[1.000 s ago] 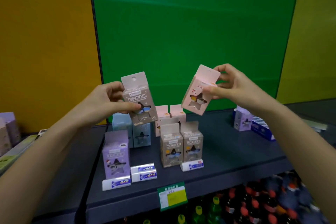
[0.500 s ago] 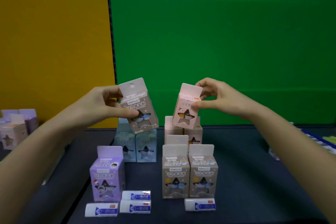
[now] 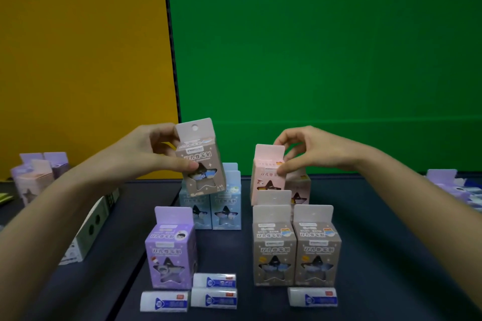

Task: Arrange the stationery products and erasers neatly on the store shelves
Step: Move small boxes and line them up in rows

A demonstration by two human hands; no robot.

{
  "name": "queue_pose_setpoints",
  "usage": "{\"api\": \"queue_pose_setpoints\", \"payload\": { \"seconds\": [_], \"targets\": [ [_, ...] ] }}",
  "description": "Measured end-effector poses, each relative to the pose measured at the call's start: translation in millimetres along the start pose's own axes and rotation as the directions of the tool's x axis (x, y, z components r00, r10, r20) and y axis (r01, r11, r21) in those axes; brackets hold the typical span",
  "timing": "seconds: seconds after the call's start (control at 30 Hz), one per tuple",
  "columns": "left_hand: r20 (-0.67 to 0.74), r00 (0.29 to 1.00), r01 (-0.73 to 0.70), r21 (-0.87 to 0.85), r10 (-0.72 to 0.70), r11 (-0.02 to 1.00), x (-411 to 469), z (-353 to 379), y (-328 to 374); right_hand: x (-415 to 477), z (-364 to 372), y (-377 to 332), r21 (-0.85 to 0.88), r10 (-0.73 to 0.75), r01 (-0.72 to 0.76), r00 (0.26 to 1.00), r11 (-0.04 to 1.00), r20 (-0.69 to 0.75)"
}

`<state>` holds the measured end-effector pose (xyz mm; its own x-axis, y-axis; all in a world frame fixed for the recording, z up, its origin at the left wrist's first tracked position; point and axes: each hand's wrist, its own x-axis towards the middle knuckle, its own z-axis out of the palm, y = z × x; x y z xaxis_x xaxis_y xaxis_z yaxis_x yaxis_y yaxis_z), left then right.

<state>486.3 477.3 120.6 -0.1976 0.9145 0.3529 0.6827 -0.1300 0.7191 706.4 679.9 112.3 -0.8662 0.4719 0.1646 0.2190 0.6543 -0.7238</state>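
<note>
My left hand (image 3: 154,151) grips a tilted brown sharpener box (image 3: 199,156) in the air above two blue boxes (image 3: 214,206). My right hand (image 3: 310,150) pinches the top of a pink box (image 3: 267,177), which stands upright among other pink boxes at the back, behind two brown boxes (image 3: 296,247). A purple box (image 3: 170,250) stands at the front left of the dark shelf (image 3: 378,229). Several white erasers with blue labels lie along the front, among them one (image 3: 163,301) at the left and one (image 3: 313,297) at the right.
More purple and pink boxes (image 3: 36,177) stand at the far left, and a white-green carton (image 3: 91,227) lies beside my left forearm. Further boxes (image 3: 448,182) sit at the far right. Yellow and green walls rise behind the shelf.
My right hand has lowered the pink box down into the back row. My left hand has kept the brown box raised, shifting it slightly. The view has tilted down toward the shelf.
</note>
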Motion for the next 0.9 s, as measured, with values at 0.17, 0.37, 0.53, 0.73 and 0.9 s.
{"api": "queue_pose_setpoints", "payload": {
  "seconds": [0.17, 0.37, 0.53, 0.73, 0.9],
  "targets": [
    [0.014, 0.999, -0.029, 0.009, 0.028, 1.000, 1.5, -2.6, -3.3, -5.3, 6.9, 6.3, -0.050, 0.039, -0.037, 0.998, 0.998, 0.055],
    [0.015, 0.999, -0.039, 0.025, 0.039, 0.999, 1.0, -3.5, -4.5, -7.5, 13.5, 14.3, -0.097, 0.064, -0.059, 0.997, 0.994, 0.049],
    [0.007, 0.999, -0.041, 0.014, 0.041, 0.999, -0.5, -1.9, -2.1, -7.4, 19.3, 18.5, -0.126, 0.068, -0.061, 0.996, 0.990, 0.055],
    [0.004, 0.999, -0.042, 0.015, 0.042, 0.999, -1.6, -2.1, -0.4, -6.6, 23.0, 19.5, -0.148, 0.062, -0.053, 0.997, 0.988, 0.053],
    [0.012, 0.999, -0.051, 0.023, 0.051, 0.998, -1.6, -2.8, -2.1, -4.0, 23.7, 18.7, -0.196, 0.031, -0.024, 0.999, 0.980, 0.035]
  ]
}}
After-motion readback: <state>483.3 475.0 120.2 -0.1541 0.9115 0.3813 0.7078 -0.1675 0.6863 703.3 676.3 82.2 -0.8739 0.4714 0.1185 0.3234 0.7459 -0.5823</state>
